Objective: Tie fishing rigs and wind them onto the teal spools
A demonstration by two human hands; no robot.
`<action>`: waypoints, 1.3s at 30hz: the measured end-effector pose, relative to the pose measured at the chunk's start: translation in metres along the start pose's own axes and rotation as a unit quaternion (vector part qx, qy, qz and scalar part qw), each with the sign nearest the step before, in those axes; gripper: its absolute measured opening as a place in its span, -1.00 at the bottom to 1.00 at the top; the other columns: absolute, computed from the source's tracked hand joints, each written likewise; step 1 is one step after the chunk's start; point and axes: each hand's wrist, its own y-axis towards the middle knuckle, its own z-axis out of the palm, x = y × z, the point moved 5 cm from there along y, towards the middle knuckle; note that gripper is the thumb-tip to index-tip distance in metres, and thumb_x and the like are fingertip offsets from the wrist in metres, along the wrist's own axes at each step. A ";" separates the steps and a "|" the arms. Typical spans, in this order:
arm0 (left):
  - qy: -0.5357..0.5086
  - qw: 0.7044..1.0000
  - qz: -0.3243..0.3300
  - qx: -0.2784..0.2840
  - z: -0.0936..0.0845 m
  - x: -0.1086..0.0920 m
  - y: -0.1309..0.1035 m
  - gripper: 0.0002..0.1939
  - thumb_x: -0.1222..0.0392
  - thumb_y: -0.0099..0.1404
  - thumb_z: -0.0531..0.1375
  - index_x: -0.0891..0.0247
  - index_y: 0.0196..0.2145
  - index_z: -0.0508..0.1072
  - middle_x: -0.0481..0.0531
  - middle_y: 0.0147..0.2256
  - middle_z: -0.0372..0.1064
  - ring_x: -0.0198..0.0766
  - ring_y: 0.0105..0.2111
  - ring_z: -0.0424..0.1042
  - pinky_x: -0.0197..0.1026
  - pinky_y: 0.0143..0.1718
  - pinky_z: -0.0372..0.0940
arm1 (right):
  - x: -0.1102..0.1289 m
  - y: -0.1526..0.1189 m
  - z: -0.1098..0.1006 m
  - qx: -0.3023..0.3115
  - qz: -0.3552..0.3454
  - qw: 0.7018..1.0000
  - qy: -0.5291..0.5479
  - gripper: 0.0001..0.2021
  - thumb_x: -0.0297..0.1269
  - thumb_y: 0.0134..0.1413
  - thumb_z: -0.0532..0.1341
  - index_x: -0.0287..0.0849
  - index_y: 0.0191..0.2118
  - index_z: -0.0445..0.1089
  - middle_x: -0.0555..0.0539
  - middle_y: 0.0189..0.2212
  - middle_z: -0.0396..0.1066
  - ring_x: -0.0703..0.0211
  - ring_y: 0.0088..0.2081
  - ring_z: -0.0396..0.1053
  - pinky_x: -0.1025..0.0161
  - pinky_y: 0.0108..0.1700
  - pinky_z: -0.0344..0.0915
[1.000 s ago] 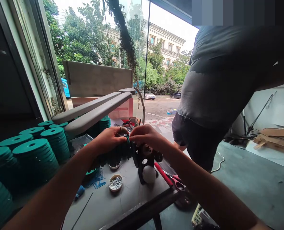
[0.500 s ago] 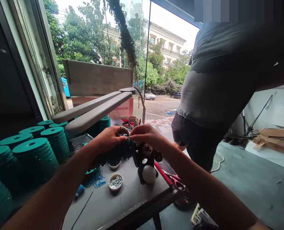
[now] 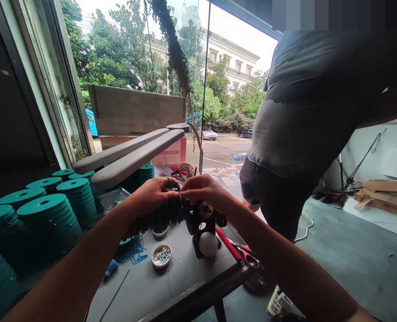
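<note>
My left hand (image 3: 158, 190) and my right hand (image 3: 201, 188) meet fingertip to fingertip above the table, both closed in a pinch. Between them shows the edge of a green disc (image 3: 179, 195), at the end of a row of dark spools (image 3: 161, 212). What the fingertips hold is too small to make out. Just below my right hand stands a black device (image 3: 203, 219) with a white round knob (image 3: 208, 243). In front of the hands, a small round dish (image 3: 161, 256) holds white beads.
Stacks of green spools (image 3: 46, 210) fill the left side. Blue strips (image 3: 138, 252) and a thin rod (image 3: 114, 295) lie on the table (image 3: 181, 275). Pink-handled scissors (image 3: 248, 257) rest at its right edge. A person (image 3: 295, 125) stands close on the right.
</note>
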 end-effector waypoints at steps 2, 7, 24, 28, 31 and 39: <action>0.001 1.000 0.000 0.001 0.000 0.000 0.000 -0.70 0.07 0.05 0.14 0.26 -0.27 0.45 0.03 -0.32 0.49 -0.13 -0.31 0.41 -0.15 -0.26 0.25 | -0.002 0.001 0.000 0.008 -0.003 1.000 -0.007 -0.83 -0.30 -0.30 0.30 -0.30 -0.53 0.37 0.12 -0.66 0.23 0.43 -0.62 0.18 0.41 -0.55 0.17; 0.004 1.000 -0.005 -0.003 0.000 0.001 0.002 -0.72 0.10 0.04 0.14 0.25 -0.28 0.46 0.02 -0.32 0.49 -0.15 -0.32 0.41 -0.16 -0.25 0.25 | -0.009 0.005 -0.003 0.070 0.015 0.997 -0.017 -0.85 -0.33 -0.28 0.29 -0.30 -0.51 0.39 0.10 -0.62 0.28 0.41 -0.58 0.22 0.40 -0.51 0.19; 0.015 1.000 -0.015 0.003 0.000 0.005 0.004 -0.68 0.08 0.03 0.14 0.25 -0.25 0.46 0.03 -0.28 0.50 -0.11 -0.22 0.42 -0.17 -0.21 0.26 | -0.019 0.008 -0.010 0.137 0.047 0.989 0.035 -0.86 -0.36 -0.23 0.31 -0.33 -0.48 0.40 0.06 -0.62 0.34 0.40 -0.56 0.29 0.44 -0.48 0.23; 0.017 1.000 -0.016 0.000 0.000 0.004 0.003 -0.68 0.08 0.03 0.14 0.25 -0.26 0.46 0.04 -0.28 0.50 -0.11 -0.22 0.42 -0.17 -0.20 0.25 | -0.019 0.008 -0.009 0.136 0.062 0.988 0.036 -0.85 -0.34 -0.25 0.31 -0.32 -0.50 0.40 0.08 -0.65 0.32 0.40 -0.58 0.29 0.44 -0.51 0.20; 0.017 1.000 -0.015 -0.004 0.000 0.003 0.002 -0.68 0.07 0.04 0.13 0.23 -0.26 0.46 0.02 -0.28 0.50 -0.12 -0.24 0.42 -0.18 -0.21 0.26 | -0.020 0.008 -0.009 0.135 0.064 0.988 0.040 -0.84 -0.32 -0.28 0.32 -0.31 -0.50 0.41 0.08 -0.64 0.34 0.40 -0.58 0.29 0.44 -0.51 0.21; 0.014 1.000 -0.009 -0.004 0.000 0.004 0.004 -0.67 0.06 0.03 0.14 0.24 -0.24 0.46 0.03 -0.27 0.50 -0.11 -0.22 0.42 -0.16 -0.19 0.25 | -0.016 0.008 -0.008 0.124 0.047 0.991 0.009 -0.86 -0.34 -0.32 0.32 -0.29 -0.55 0.40 0.10 -0.67 0.31 0.41 -0.60 0.25 0.41 -0.51 0.20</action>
